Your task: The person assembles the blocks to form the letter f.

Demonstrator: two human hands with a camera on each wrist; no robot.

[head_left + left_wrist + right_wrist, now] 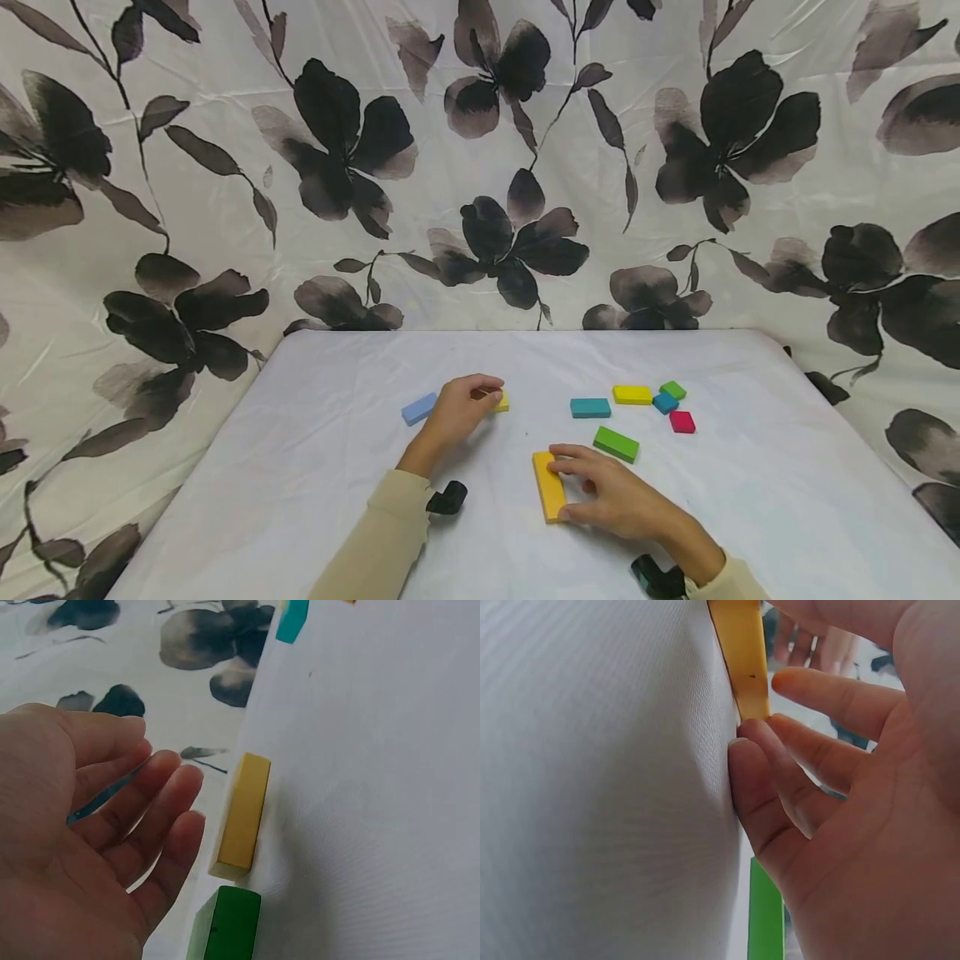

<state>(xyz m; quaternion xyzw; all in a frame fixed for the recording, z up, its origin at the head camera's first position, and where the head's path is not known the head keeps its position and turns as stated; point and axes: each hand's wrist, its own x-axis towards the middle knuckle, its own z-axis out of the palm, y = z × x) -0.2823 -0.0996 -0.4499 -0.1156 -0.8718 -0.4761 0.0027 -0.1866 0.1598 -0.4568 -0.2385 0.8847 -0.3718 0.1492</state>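
Note:
In the head view my right hand holds a yellow-orange block lengthwise, thumb at the near end and fingers at the far end. The right wrist view shows fingertips right at the end of this block. My left hand reaches over the table beside a smaller yellow block, its fingers loosely bent. In the left wrist view that yellow block stands apart from the fingertips, with a green block close to it. A light blue block lies left of this hand.
Right of centre lie a teal block, a yellow block and a long green block. Beyond them sit a small green block, a blue block and a red block. A floral cloth hangs behind the white table.

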